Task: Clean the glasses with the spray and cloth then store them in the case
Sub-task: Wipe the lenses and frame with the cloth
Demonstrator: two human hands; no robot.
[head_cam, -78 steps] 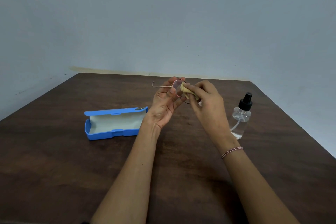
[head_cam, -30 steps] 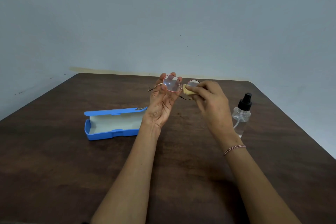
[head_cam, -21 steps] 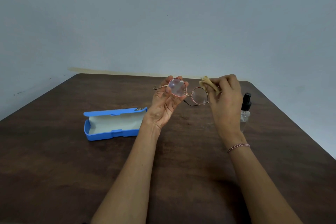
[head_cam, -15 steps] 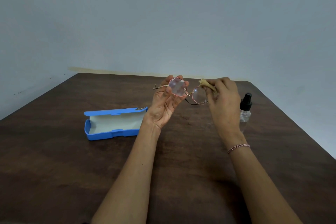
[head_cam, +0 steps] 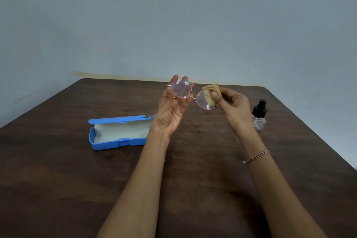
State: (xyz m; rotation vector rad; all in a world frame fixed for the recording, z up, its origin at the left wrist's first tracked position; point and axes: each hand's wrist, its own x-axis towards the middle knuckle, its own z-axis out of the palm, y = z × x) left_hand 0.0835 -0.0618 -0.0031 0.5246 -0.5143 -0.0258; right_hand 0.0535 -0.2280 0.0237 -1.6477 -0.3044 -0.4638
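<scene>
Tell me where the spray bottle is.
In the head view, the spray bottle stands at the right of the table, just beyond the right hand.

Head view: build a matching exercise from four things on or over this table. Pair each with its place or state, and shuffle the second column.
Things
1. glasses
2. cloth
3. case
4. spray

Places or states
A. stands upright on the table, to the right of the right hand
B. held up by the left hand
C. lies open on the table
D. pinched by the right hand against a lens

Pairs: 1-B, 2-D, 3-C, 4-A
</scene>
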